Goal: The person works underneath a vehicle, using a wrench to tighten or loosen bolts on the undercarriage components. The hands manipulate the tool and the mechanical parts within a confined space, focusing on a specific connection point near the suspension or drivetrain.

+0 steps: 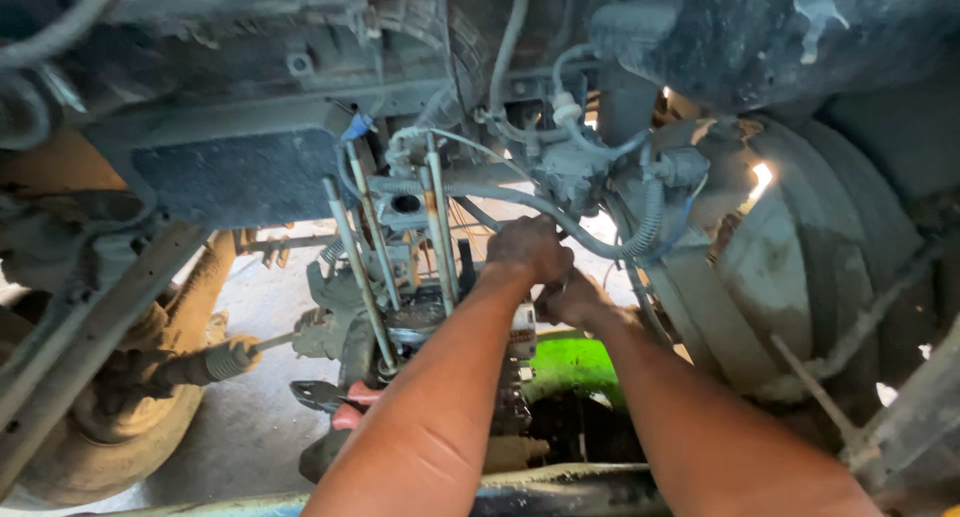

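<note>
Left hand [528,249] fist-closed on grey hose [500,199] – right hand [570,299] just below, fingers' state unclear, green container [575,365] beneath

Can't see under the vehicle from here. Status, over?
Left hand and right hand both up at the grey hose; grip unclear. Metal rods crowd the left side. Red-handled pliers lie below.

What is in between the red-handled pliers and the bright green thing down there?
In the head view, the person's left forearm crosses between the red-handled pliers and the green thing, with greasy dark machine parts behind it.
</note>
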